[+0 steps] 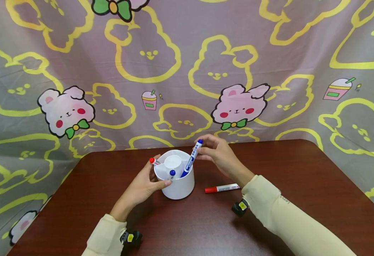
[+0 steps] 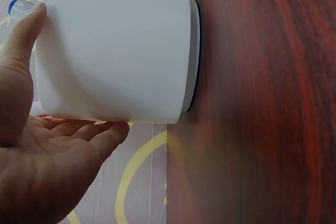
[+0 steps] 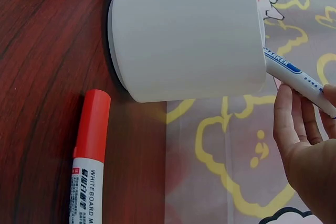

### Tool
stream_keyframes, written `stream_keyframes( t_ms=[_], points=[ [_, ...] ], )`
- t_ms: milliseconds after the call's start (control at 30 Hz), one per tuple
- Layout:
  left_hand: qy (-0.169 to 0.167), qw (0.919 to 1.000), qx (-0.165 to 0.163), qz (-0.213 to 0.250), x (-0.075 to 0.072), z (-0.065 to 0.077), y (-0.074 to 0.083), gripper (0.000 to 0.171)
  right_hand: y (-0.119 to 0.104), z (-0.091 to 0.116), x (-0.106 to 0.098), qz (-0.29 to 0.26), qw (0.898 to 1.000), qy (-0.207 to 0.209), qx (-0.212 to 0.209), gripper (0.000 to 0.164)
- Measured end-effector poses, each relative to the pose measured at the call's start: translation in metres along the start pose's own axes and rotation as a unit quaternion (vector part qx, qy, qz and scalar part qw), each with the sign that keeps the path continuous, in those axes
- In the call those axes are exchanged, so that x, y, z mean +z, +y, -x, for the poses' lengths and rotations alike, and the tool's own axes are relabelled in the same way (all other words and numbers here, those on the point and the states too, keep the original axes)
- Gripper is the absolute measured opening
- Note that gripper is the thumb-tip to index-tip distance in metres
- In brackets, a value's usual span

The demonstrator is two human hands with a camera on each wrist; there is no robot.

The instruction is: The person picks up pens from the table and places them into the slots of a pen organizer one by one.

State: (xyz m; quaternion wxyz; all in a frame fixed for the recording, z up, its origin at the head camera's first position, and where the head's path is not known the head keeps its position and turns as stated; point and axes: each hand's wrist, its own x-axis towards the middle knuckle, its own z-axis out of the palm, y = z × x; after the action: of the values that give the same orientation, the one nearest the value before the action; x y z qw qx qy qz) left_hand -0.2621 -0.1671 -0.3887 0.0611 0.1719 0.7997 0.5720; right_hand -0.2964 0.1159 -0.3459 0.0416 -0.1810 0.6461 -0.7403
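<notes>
A white round pen holder (image 1: 178, 188) with inner compartments stands upright on the table. My left hand (image 1: 142, 185) grips its left side, thumb near the front rim and fingers round the far side. In my right hand (image 1: 220, 156) I pinch the upper part of a blue whiteboard marker (image 1: 192, 157). That marker leans to the right, its lower blue end inside the right compartment. A second blue marker (image 1: 172, 173) pokes up at the front of the holder, and a red-ended marker (image 1: 154, 161) leans out at the left. My right fingers also show in the right wrist view.
On the dark wooden table (image 1: 161, 227), a red whiteboard marker (image 3: 89, 166) lies to the right of the holder, partly behind my right wrist in the head view. A patterned curtain (image 1: 180, 71) hangs behind the table's far edge.
</notes>
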Motion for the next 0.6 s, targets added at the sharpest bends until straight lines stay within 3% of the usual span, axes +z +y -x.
stream_keyframes(
  t_ms=[333, 600],
  points=[
    [0.001, 0.9999, 0.0, -0.016, -0.001, -0.001, 0.002, 0.097, 0.006, -0.001, 0.004, 0.03, 1.0, 0.006, 0.002, 0.03],
    [0.013, 0.9998, 0.011, 0.013, 0.007, -0.004, -0.003, 0.095, 0.013, 0.0, 0.005, 0.059, 0.998, 0.003, 0.002, 0.032]
  ],
)
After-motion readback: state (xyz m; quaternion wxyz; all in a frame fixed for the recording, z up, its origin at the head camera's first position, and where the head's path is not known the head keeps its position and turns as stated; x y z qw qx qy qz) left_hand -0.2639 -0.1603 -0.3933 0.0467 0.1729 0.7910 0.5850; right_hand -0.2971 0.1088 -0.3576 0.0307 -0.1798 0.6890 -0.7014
